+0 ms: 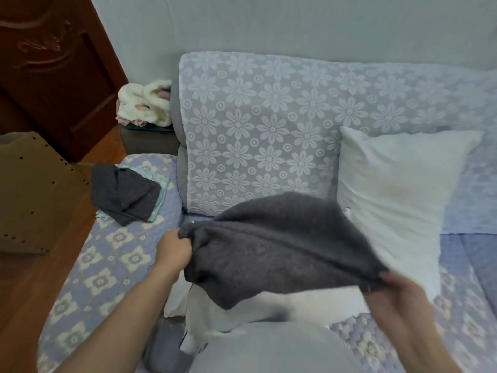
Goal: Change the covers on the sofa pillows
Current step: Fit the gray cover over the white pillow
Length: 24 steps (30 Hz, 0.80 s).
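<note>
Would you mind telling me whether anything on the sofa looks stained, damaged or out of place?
Yes: the bare white pillow leaning against the backrest has a faint yellowish stain near its middle. A crumpled dark grey cover also lies heaped on the sofa's left end.

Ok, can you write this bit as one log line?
left hand: grips grey cover | right hand: grips cover | bare pillow: leaning on sofa back

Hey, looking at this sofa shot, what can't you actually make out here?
Head view only:
- White pillow near the lap: mostly hidden under the dark cover.
- Right hand: blurred, grip unclear in detail.
- Cloth pile on the armrest: folds hide what lies beneath.
- Sofa: cut off at right edge.
</note>
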{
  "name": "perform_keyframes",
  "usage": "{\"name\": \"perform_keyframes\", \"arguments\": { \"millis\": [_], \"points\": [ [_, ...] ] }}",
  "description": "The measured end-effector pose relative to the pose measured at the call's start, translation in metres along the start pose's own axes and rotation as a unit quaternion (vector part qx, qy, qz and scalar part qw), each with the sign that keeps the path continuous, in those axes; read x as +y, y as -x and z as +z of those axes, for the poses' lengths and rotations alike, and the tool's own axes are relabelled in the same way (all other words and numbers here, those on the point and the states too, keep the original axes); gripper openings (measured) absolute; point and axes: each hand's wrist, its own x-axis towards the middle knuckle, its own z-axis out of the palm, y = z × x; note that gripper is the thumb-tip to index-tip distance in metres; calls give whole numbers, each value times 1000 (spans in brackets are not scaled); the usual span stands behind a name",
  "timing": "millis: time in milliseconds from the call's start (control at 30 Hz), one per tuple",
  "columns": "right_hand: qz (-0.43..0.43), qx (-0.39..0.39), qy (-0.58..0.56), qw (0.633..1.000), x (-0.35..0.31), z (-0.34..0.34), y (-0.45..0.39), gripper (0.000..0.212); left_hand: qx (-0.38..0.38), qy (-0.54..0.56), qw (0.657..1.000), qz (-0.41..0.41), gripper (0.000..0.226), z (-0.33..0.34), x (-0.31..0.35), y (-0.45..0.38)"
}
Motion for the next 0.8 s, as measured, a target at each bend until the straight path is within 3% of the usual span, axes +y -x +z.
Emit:
{"name": "perform_keyframes", "arguments": {
  "millis": [100,133,200,233,300,433,533,600,667,733,800],
  "points": [
    [99,91,177,975,48,-62,-1,43,-23,15,999,45,21,3,3,-3],
    [111,117,286,944,61,-78,-7,33,-41,6,996,78,23,4,8,0],
    [149,133,487,850,81,-94,-18,10,-87,-4,987,138,23,4,23,6],
    [156,157,542,810,83,-94,-28,9,-111,-6,981,161,22,1,28,8],
    [90,184,551,809,70,-75,-50,19,-158,-20,963,217,22,-6,36,11],
    [-51,166,557,812,9,-7,-97,26,-255,-79,917,298,22,-26,39,29],
    [73,180,542,818,-6,10,-128,64,-276,-61,904,321,24,-33,40,46],
    [111,108,566,810,-7,25,-138,45,-266,-49,907,323,28,-36,35,48],
    [21,63,580,812,-9,52,-148,19,-271,-57,906,321,37,-37,28,51],
    [-89,91,639,758,-21,71,-165,21,-270,-56,907,319,37,-40,21,59],
    [-123,183,706,673,-43,64,-171,28,-250,-27,917,310,27,-47,15,67]
  ]
}}
